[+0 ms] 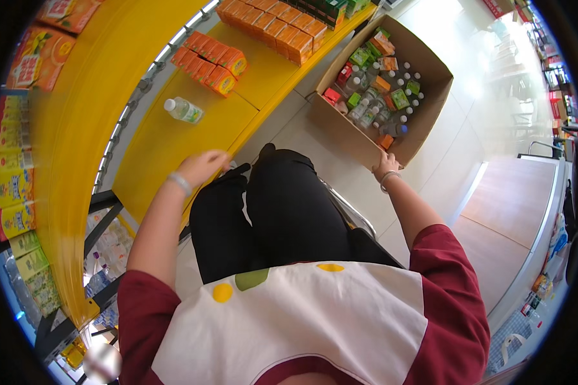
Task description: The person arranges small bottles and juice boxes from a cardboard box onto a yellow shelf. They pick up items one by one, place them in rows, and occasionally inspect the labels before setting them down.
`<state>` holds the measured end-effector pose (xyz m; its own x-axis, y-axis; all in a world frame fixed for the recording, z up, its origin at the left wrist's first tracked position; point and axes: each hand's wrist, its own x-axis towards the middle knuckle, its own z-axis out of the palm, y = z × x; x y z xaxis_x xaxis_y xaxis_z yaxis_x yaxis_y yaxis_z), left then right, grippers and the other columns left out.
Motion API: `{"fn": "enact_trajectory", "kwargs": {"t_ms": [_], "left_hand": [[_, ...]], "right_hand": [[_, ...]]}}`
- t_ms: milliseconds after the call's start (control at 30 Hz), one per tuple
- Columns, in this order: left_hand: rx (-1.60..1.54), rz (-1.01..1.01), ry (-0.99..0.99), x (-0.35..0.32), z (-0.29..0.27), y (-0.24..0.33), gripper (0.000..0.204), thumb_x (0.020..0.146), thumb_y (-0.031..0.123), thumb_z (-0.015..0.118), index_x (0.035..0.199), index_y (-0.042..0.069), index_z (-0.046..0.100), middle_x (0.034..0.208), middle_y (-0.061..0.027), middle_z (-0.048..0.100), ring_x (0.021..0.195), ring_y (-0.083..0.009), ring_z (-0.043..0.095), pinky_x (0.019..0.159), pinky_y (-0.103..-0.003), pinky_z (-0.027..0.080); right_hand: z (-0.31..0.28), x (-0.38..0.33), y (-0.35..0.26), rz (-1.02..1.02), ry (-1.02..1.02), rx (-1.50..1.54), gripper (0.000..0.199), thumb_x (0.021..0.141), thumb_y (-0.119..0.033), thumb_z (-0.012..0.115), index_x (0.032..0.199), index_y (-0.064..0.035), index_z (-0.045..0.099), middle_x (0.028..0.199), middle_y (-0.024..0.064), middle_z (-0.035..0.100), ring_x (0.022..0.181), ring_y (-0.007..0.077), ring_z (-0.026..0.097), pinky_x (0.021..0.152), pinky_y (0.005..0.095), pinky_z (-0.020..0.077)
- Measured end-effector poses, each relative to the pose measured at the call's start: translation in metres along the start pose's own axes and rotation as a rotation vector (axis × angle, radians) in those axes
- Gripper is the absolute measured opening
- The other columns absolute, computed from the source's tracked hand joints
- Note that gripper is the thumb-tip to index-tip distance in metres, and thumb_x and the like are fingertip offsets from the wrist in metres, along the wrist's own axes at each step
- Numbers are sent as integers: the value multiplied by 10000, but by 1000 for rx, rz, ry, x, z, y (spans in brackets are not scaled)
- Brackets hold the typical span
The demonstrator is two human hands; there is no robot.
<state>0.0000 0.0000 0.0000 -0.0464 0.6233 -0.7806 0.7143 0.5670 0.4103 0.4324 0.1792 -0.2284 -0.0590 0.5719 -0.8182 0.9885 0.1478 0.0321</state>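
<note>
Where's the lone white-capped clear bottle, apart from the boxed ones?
Head view, left of centre: the clear bottle is on the yellow shelf, beyond the left hand and beside the smaller group of orange cartons.

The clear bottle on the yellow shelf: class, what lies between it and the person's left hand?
In the head view, only bare yellow shelf shows between the clear bottle and the left hand.

A shop: packaged drinks (210, 63) on yellow shelves (151, 151)
</note>
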Motion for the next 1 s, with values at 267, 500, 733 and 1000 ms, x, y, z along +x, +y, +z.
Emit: {"fn": "enact_trajectory", "kwargs": {"t_ms": [267,500,733,1000], "left_hand": [[181,271,115,141,40,81,412,830,257,462,1211,102,434,1244,-100,439,1158,-281,406,960,-357,333],[452,152,-4,196,72,108,583,822,220,459,1352,199,216,1407,-44,180,1191,-282,357,943,-448,346],[581,110,7,244,83,123,705,796,195,491,1375,307,105,1442,-4,53,1122,-261,412,842,-473,415],[646,59,-60,276,87,134,746,781,139,491,1368,359,88,1446,38,88,1049,-258,480,826,-465,415]], "right_hand": [[-10,36,32,53,-18,-23,692,762,-251,611,1315,-404,224,1367,73,286,1226,368,298,969,448,334],[-16,22,22,64,-101,63,593,787,-246,577,1291,-374,291,1234,118,435,1135,365,399,944,436,360],[10,15,23,35,97,47,528,771,-234,583,1234,-352,358,1204,138,404,1157,380,322,936,433,360],[16,8,33,-82,153,71,551,744,-260,606,1239,-322,371,1226,153,388,1165,390,303,970,435,311]]}}
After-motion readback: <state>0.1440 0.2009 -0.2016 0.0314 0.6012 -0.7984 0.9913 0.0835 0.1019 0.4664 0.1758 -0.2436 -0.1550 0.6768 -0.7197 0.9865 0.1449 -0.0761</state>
